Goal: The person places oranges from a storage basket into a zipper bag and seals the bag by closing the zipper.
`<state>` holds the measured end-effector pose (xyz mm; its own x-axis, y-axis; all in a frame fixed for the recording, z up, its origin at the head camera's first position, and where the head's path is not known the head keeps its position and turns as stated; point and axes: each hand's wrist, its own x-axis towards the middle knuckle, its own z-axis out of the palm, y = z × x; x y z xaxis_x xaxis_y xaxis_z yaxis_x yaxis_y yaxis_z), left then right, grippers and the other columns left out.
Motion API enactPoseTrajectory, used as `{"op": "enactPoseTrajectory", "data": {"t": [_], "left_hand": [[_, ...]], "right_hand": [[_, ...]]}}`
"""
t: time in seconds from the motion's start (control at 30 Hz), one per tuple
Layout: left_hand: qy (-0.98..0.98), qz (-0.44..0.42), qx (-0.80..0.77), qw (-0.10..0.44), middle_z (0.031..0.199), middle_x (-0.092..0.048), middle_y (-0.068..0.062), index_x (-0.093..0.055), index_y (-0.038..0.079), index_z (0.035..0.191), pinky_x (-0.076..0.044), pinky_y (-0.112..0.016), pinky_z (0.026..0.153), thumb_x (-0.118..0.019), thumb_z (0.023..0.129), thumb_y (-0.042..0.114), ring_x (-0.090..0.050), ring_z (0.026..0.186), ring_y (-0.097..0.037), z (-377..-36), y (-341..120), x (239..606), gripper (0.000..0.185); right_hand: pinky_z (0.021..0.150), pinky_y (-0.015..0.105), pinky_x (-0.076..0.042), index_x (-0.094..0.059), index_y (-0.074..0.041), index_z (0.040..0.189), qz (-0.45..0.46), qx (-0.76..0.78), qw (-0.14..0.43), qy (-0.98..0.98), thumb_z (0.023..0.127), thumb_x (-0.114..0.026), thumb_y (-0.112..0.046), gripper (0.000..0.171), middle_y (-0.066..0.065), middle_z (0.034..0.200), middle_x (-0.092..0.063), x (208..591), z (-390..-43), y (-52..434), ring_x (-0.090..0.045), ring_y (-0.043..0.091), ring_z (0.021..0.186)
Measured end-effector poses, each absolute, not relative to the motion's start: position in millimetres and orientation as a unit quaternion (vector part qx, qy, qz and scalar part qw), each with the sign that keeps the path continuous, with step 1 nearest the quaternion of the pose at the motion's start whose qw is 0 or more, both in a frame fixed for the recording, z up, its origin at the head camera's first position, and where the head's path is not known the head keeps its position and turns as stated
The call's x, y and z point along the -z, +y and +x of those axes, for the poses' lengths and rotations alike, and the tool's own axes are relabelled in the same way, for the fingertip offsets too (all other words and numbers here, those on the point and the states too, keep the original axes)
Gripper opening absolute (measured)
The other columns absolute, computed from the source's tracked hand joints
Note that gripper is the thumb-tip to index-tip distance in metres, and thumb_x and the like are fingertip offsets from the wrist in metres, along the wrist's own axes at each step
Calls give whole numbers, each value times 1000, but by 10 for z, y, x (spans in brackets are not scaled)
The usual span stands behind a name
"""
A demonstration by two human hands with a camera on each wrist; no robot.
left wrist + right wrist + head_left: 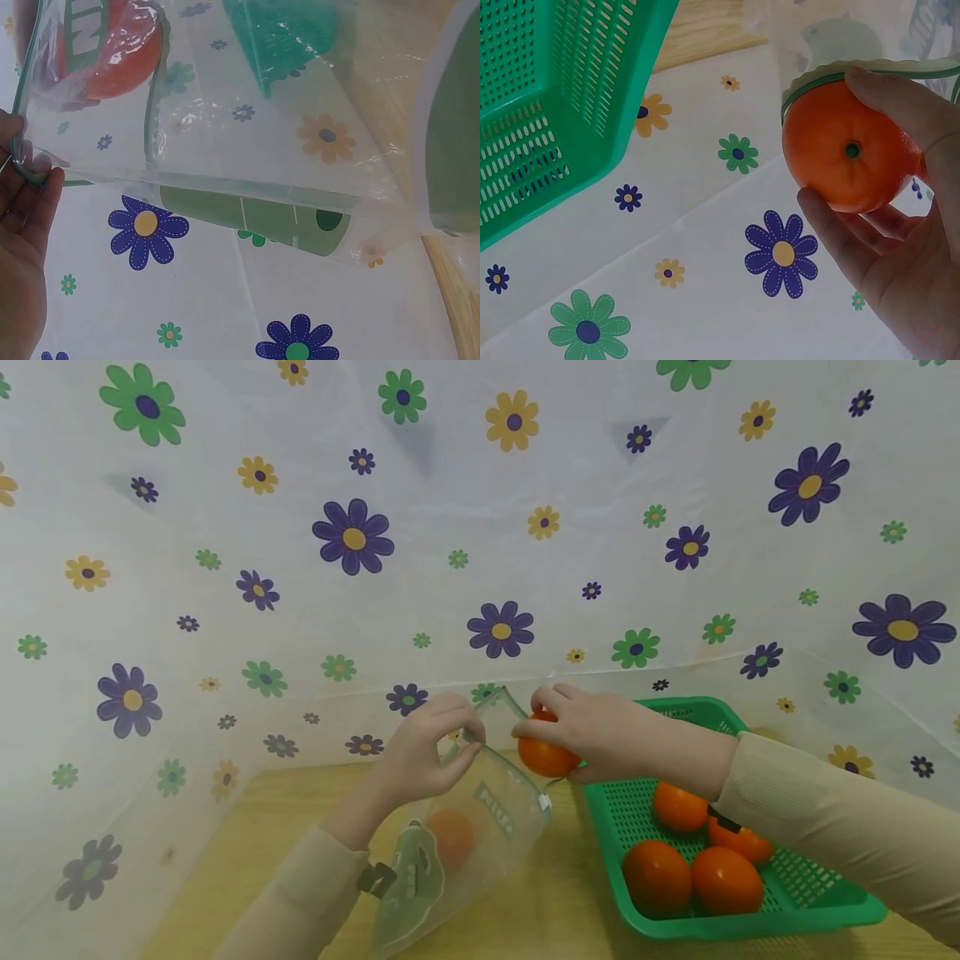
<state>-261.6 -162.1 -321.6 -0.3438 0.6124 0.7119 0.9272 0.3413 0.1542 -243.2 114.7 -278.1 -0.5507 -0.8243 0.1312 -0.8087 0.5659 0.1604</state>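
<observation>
My left hand [432, 745] pinches the top edge of a clear zip bag [491, 852] with green print and a green zip line, holding it up over the table. Inside the bag lies one orange [452, 837], seen through the plastic. In my right hand [581, 727] is another orange [546, 752], gripped between thumb and fingers at the bag's mouth. The right wrist view shows this orange [847, 150] with its green stem spot facing the camera, against the bag's zip edge [825, 79]. A white slider [544, 802] sits at the zip's right end.
A green plastic basket [611, 860] stands on the right of the wooden table [285, 843], with several oranges [726, 881] in it, partly hidden under my right forearm. A white flower-patterned sheet [435, 593] rises behind the table.
</observation>
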Motion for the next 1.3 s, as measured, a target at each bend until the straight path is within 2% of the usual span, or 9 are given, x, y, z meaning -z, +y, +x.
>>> {"op": "enactPoseTrajectory", "data": {"t": [0.2,0.47,0.97,1.17,1.3], "left_hand": [[-766,-504,281,283,86,-66,-2,-67,10,90,-53,-31,83,-76,82,-7,-58,87,-17,-2632,-1623,3208,21],[-768,-501,283,282,86,-66,-2,-67,10,90,-53,-30,83,-76,83,-7,-58,87,-17,-2643,-1624,3218,20],[-770,-498,279,287,87,-66,-2,-67,10,90,-54,-30,83,-77,84,-6,-59,89,-16,-2635,-1626,3215,20],[-775,-490,277,286,88,-67,-2,-67,10,90,-54,-32,85,-78,84,-7,-59,89,-17,-2617,-1625,3215,21],[-772,-493,279,289,88,-66,-2,-67,9,90,-53,-31,84,-77,84,-6,-58,88,-16,-2596,-1621,3203,19]], "right_hand": [[79,33,-65,-58,-25,144,469,34,91,-878,78,-96,-25,76,13,137,-55,2796,-2452,1134,-62,28,119],[78,33,-65,-58,-26,143,470,25,78,-879,80,-95,-25,73,12,138,-54,2800,-2454,1117,-62,28,120],[86,38,-65,-57,-29,143,480,33,60,-875,79,-95,-24,75,13,143,-53,2794,-2455,1100,-62,30,123],[86,38,-65,-57,-30,144,481,32,57,-874,80,-95,-24,74,13,144,-53,2793,-2438,1095,-61,30,124],[83,34,-65,-58,-30,144,482,33,62,-873,81,-94,-22,73,12,143,-55,2797,-2428,1096,-61,28,123]]}}
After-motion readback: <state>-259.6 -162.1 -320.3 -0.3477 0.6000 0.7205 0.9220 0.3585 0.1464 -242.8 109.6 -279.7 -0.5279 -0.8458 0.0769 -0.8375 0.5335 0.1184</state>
